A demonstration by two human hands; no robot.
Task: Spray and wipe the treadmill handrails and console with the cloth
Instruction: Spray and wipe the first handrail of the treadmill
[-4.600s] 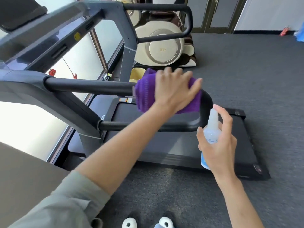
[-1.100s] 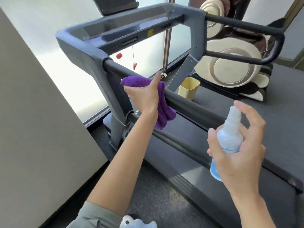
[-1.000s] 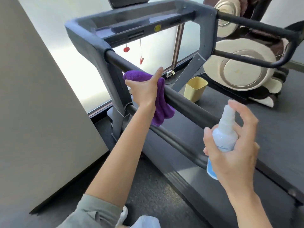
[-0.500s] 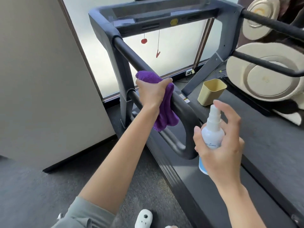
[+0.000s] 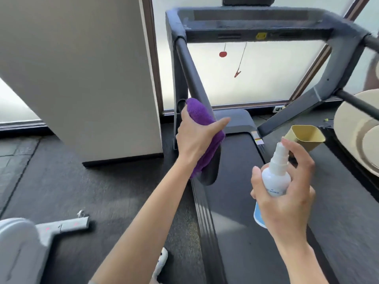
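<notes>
Treadmill (image 5: 235, 201): fills centre; console (image 5: 250, 19) at top, no cloth on it, apparently left to wipe.
Left rail (image 5: 190, 66): being wiped near its lower end.
Right hand (image 5: 287, 193): closed around bottle (image 5: 273, 181), forefinger over nozzle.
Left hand (image 5: 196, 138): clasps cloth (image 5: 203, 128) around rail.

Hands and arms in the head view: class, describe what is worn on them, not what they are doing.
Both forearms are bare. The left hand and the right hand wear no gloves, rings or watch that show. No sleeve is clearly visible in this view; the upper arms fall outside it.
</notes>
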